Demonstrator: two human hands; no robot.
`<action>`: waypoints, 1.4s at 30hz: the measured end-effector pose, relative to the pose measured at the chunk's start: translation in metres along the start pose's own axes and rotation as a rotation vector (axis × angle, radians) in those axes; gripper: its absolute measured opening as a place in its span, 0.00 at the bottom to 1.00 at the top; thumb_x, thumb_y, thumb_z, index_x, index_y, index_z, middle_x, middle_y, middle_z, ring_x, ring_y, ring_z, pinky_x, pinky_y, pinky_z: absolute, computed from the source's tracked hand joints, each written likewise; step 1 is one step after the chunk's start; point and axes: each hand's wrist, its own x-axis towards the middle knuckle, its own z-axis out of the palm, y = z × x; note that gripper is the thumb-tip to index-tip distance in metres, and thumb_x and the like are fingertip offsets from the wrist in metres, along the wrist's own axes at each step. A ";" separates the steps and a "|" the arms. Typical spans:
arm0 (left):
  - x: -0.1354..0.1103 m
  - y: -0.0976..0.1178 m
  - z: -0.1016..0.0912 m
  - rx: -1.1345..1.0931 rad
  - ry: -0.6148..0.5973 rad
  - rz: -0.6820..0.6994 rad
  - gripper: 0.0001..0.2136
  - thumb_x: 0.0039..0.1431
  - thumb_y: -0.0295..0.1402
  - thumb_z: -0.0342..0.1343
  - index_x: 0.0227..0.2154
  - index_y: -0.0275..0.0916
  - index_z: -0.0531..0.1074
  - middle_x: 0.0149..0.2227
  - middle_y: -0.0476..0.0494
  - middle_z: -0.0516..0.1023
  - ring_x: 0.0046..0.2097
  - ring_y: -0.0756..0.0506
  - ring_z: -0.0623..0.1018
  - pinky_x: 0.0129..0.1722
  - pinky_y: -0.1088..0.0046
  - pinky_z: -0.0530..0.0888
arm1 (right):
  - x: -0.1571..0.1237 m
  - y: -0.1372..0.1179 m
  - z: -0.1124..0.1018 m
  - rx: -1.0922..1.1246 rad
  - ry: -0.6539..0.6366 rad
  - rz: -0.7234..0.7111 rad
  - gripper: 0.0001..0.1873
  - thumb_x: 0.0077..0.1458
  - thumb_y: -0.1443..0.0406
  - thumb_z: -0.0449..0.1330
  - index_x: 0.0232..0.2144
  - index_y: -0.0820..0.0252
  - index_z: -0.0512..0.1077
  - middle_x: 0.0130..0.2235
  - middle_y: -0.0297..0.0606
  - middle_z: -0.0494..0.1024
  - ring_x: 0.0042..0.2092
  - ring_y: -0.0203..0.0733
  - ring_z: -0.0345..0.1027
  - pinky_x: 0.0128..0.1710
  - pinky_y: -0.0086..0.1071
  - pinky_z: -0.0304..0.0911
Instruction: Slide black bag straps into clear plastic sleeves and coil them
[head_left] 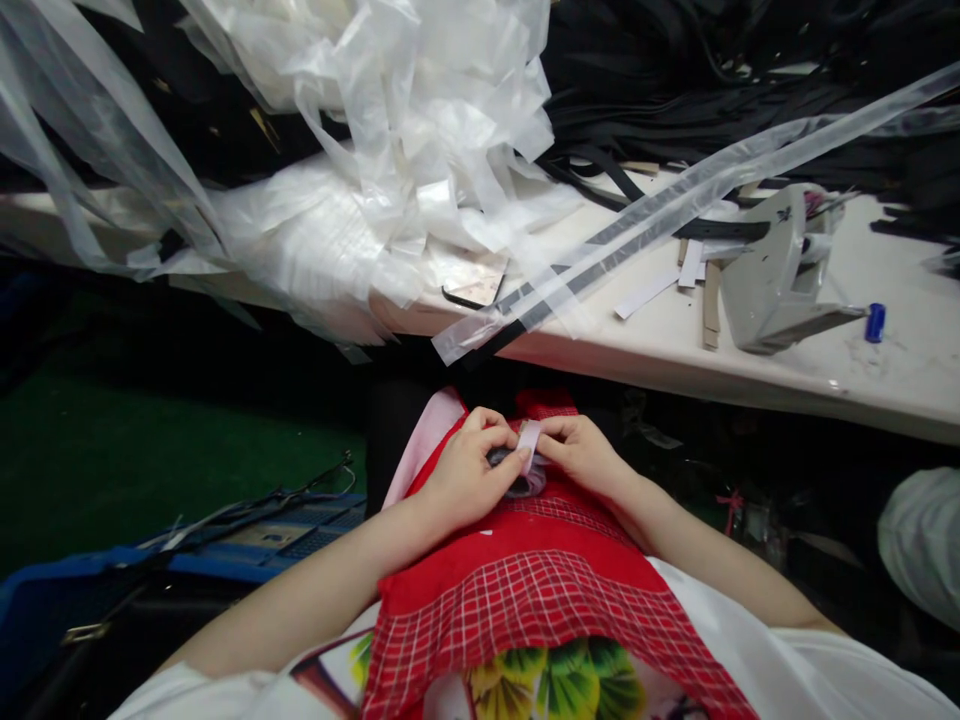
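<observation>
In my lap, over the red apron point(517, 545), lies a small dark rolled-up strap point(519, 488) in clear plastic. A pale paper band point(529, 440) runs across it. My left hand point(480, 462) is closed around the roll's left side, thumb at the band's lower end. From the right, my right hand point(576, 450) pinches the band's edge between thumb and fingers. Fingers hide part of the roll. Ahead on the table edge lie a long clear plastic sleeve point(600, 270) and a black strap point(495, 342), apart from both hands.
A large heap of clear plastic sleeves point(420, 110) covers the table's left side. To the right stand a white tape dispenser point(780, 270), paper strips point(690, 265) and a small blue cylinder point(874, 323). Black straps point(675, 130) pile up behind. A blue crate point(300, 530) sits lower left.
</observation>
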 end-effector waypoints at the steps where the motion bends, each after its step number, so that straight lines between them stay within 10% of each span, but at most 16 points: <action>1: 0.001 -0.001 0.001 -0.012 -0.021 -0.047 0.09 0.61 0.35 0.56 0.28 0.40 0.76 0.36 0.46 0.74 0.39 0.47 0.75 0.42 0.71 0.72 | -0.001 -0.002 -0.002 -0.022 -0.012 -0.016 0.20 0.51 0.51 0.63 0.26 0.63 0.77 0.27 0.35 0.76 0.29 0.36 0.65 0.31 0.30 0.60; 20: 0.002 0.013 0.000 0.086 -0.125 -0.090 0.12 0.56 0.38 0.56 0.41 0.41 0.63 0.36 0.44 0.75 0.35 0.43 0.75 0.33 0.68 0.69 | -0.003 -0.019 -0.019 -0.067 -0.248 0.103 0.18 0.49 0.53 0.67 0.29 0.65 0.78 0.26 0.36 0.78 0.26 0.34 0.65 0.27 0.28 0.60; 33: 0.005 0.012 -0.011 0.238 -0.349 -0.002 0.15 0.58 0.40 0.56 0.43 0.37 0.66 0.39 0.37 0.79 0.38 0.37 0.79 0.34 0.65 0.71 | -0.008 -0.014 -0.015 -0.370 -0.175 -0.073 0.16 0.57 0.56 0.61 0.28 0.64 0.78 0.25 0.35 0.77 0.25 0.35 0.66 0.25 0.27 0.61; 42: 0.019 -0.006 -0.008 -0.504 -0.251 -0.311 0.14 0.48 0.32 0.60 0.39 0.37 0.67 0.30 0.49 0.76 0.30 0.49 0.74 0.30 0.73 0.70 | -0.021 -0.014 -0.016 -0.984 -0.158 -0.714 0.22 0.61 0.69 0.53 0.58 0.62 0.68 0.54 0.49 0.75 0.55 0.48 0.68 0.55 0.46 0.68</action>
